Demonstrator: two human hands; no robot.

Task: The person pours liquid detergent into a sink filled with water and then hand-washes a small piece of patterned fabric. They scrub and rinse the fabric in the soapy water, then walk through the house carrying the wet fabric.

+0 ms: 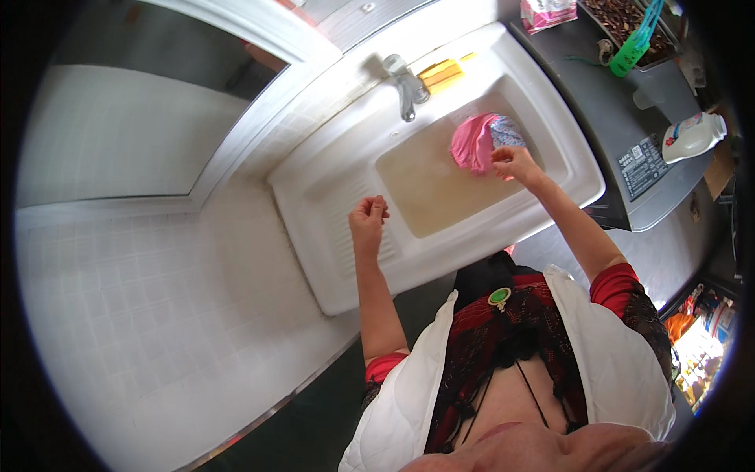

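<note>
A white laundry sink (330, 289) with a ribbed washboard side (348, 230) lies before me, its basin holding cloudy, brownish water (436, 194). Bunched pink cloth (470, 141) sits in the far right part of the basin, beside or joined to a blue floral-patterned cloth (507, 131). My right hand (514, 164) is over the near edge of this cloth with bent, slightly parted fingers; no grip on it is visible. Above the washboard, near the basin's left edge, my left hand (368, 217) has its fingers curled in, and nothing shows in it.
A metal faucet (406, 88) rises behind the basin, next to a yellow-orange object (441, 75) on the ledge. Right of the sink, a dark grey appliance top (590, 112) carries a white plastic bottle (693, 138) and a green perforated item (631, 56). Tiled surface (147, 295) extends left.
</note>
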